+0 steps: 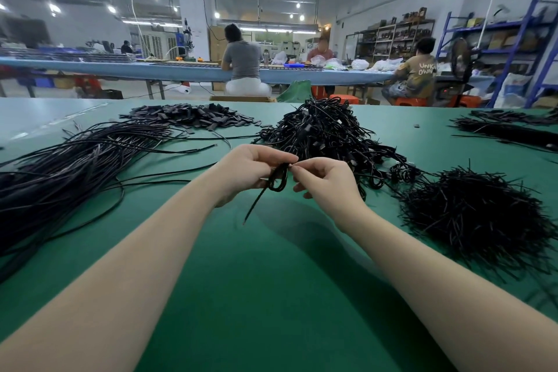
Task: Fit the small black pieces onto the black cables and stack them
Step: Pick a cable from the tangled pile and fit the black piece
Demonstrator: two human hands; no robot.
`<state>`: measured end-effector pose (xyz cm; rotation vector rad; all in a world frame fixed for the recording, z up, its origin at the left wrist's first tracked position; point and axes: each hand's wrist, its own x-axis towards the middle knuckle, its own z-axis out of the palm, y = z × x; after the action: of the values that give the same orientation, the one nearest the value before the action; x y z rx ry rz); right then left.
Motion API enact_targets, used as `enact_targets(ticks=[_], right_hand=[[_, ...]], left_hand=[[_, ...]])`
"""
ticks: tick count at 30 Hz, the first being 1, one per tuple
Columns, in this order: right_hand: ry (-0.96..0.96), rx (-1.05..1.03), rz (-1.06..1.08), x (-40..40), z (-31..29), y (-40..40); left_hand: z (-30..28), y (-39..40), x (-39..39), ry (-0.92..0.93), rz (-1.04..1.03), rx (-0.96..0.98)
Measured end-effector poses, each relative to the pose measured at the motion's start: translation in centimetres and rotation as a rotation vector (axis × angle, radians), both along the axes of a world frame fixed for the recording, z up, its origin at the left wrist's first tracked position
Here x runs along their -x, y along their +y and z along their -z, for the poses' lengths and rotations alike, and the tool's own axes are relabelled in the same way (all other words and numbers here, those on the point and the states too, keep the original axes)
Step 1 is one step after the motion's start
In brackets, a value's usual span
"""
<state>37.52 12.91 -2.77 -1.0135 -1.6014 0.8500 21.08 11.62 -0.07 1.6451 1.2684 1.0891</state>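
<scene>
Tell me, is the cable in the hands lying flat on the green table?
No, both the left hand and right hand hold the looped cable above the green table.

"UNK… OWN…", partly legible, on a seated person's shirt back [422, 71]

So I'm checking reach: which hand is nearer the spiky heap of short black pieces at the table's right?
Right. The right hand is just left of the heap of short black pieces, apart from it; the left hand is farther left, both pinching the looped cable.
</scene>
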Motion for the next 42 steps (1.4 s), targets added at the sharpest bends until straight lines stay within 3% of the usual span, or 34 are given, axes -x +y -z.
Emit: enact_targets(ticks=[7, 11, 14, 19, 23, 27, 36, 40, 42], right_hand=[[-0.171, -0.207, 0.109, 0.1, 0.3, 0.0], [-0.257, -0.438, 0.139, 0.1, 0.1, -0.5], [-0.412, -0.605, 0.176, 0.1, 0.1, -0.8], [-0.591, -0.917, 0.208, 0.0, -0.1, -1.4], [-0.395, -0.702, 0.177, 0.2, 0.2, -1.2], [-0.273, -0.535, 0.185, -0.3, 0.6, -0.7], [-0.267, -0.496, 0.207, 0.0, 1.0, -0.5], [-0.274, -0.597, 0.224, -0.2, 0.7, -0.6], [-0.325, -0.653, 0.228, -0.4, 0.6, -0.7]], left_hand=[[0.4, 0.0, 0.2, 0.087, -0.002, -0.129], [0.7, 0.4, 0.2, 0.189, -0.156, -0.138], [0.7, 0.2, -0.4, -0.011, -0.102, 0.051], [0.1, 0.0, -1.0, -0.300, -0.183, 0.268], [0.2, -0.5, -0.4, -0.369, -0.054, 0.229], [1.2, -0.3, 0.0, -0.278, 0.043, 0.161], [2.2, -0.2, 0.1, -0.046, -0.142, -0.159], [2.0, -0.5, -1.2, -0.037, -0.134, -0.052], [1.4, -0.5, -1.8, -0.258, -0.118, 0.121]])
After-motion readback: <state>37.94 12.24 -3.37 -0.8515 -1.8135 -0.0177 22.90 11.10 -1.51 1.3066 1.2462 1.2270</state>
